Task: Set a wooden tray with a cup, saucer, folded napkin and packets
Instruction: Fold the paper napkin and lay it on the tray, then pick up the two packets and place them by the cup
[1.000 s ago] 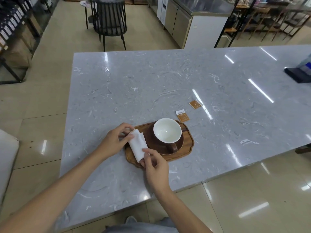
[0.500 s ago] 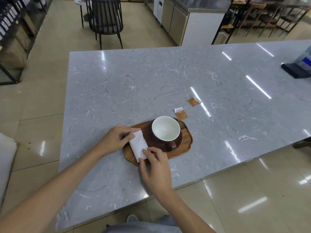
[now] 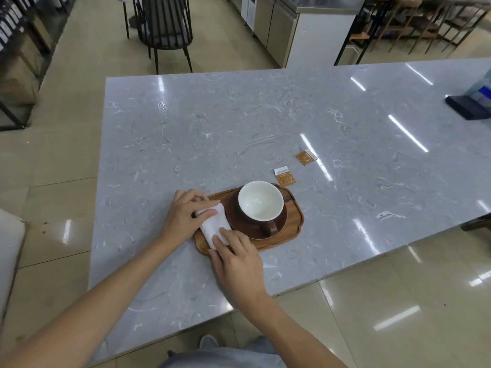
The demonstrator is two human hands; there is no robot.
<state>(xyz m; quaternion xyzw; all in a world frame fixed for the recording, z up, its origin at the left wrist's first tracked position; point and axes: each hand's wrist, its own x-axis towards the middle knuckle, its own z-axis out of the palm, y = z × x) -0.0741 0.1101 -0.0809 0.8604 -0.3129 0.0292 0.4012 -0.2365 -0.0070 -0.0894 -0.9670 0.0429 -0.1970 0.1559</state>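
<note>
**Inspector:** Napkin (image 3: 214, 226), white, folded. Location?

**Assistant:** On the left part of the tray (image 3: 291, 233), lying against the saucer (image 3: 282, 221). The left hand (image 3: 183, 217) rests on its far end, thumb laid across the top. The right hand (image 3: 236, 258) presses its near end with straight fingers.

**Inspector:** Is either hand gripping it?

**Assistant:** Neither shows a pinch. Both lie flat on the cloth.

**Inspector:** Cup (image 3: 260, 204)?

**Assistant:** Upright on the brown saucer, white inside, nothing in it, handle towards the person. The saucer sits mid-tray.

**Inspector:** Packets?

**Assistant:** Two, both off the tray. Near packet (image 3: 285, 177) lies just beyond the tray's far right corner. Far packet (image 3: 305, 157) is further out on the table (image 3: 239, 123).

**Inspector:** Surroundings?

**Assistant:** A chair (image 3: 164, 25) stands on the floor past the table's far edge. A dark box (image 3: 469, 107) sits at the table's right edge.
</note>
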